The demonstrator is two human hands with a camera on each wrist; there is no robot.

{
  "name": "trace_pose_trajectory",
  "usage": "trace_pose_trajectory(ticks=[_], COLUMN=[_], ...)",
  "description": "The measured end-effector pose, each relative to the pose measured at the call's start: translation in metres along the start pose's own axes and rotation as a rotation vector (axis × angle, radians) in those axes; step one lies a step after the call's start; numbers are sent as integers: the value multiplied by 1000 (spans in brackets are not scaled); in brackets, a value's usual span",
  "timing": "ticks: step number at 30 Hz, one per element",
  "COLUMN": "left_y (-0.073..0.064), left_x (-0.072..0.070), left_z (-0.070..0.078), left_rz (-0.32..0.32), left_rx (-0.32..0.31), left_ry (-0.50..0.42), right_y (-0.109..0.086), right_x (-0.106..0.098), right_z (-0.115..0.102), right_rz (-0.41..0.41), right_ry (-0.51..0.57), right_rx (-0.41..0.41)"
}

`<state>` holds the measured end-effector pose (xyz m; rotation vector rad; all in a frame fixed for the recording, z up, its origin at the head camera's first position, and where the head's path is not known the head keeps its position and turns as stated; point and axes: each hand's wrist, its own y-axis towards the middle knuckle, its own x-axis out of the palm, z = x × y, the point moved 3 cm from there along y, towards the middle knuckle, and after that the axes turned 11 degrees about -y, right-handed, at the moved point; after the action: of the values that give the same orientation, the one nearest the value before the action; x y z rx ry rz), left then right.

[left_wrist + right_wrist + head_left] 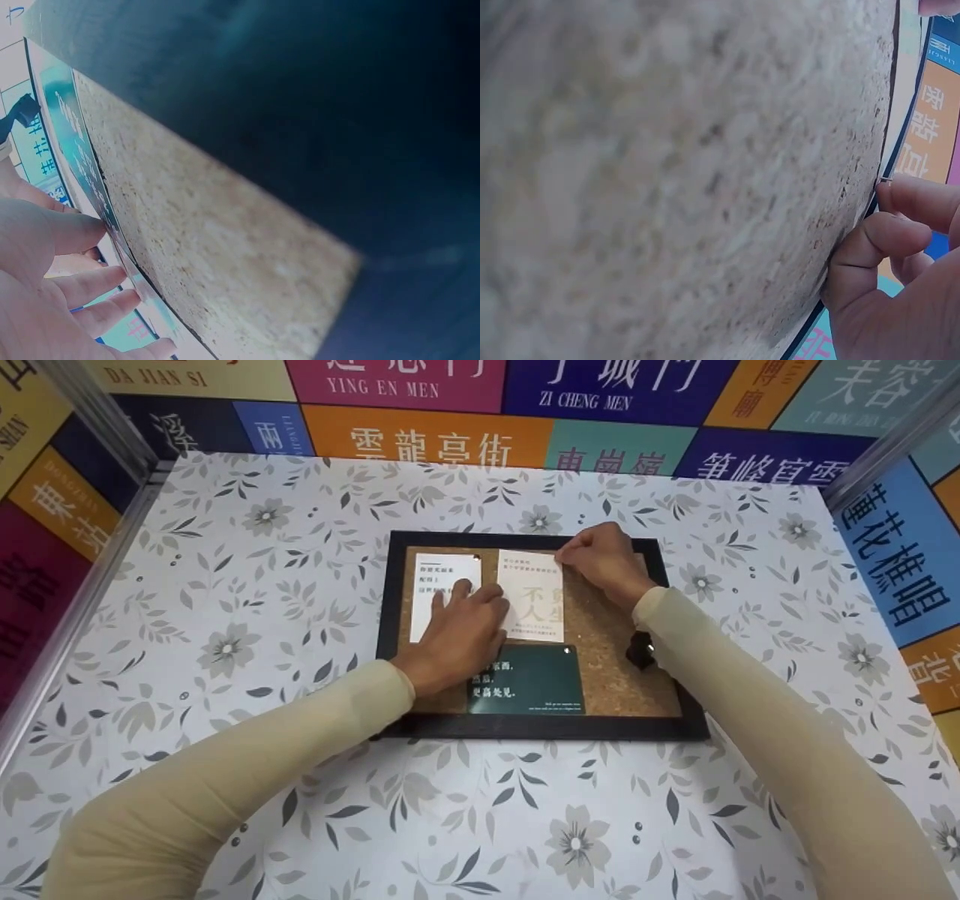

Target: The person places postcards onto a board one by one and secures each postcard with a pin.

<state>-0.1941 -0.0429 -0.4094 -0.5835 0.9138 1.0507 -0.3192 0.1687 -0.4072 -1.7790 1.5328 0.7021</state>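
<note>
A cork board [622,675] in a black frame lies on the table with three cards on it. My left hand [459,634] rests with spread fingers across the left white card [426,611] and the edge of the second white card [529,585]. It also covers part of the dark green card [525,682] below. At the second card's upper right corner, my right hand [600,559] pinches a small thumbtack [886,180], its tip close to the board. Tacks show in the left card's corner [477,558] and the green card's corner [567,650].
The white table [480,802] has a printed flower pattern. Panels with large lettering [427,442] stand along the back and both sides. A black wrist camera [640,650] sits under the right wrist, over the frame's right side.
</note>
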Motion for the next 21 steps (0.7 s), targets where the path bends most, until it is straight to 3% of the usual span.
trace_pose_trajectory(ticks=[10,21], left_y=[0,0], left_x=[-1,0], left_z=[-1,-2], left_rz=[3,11], left_rx=[-2,-1], left_ry=[-6,-14], right_y=[1,1], right_x=[1,2], right_z=[-2,-2], right_rz=[7,-11], right_ry=[-38,-67], right_rx=[24,-3])
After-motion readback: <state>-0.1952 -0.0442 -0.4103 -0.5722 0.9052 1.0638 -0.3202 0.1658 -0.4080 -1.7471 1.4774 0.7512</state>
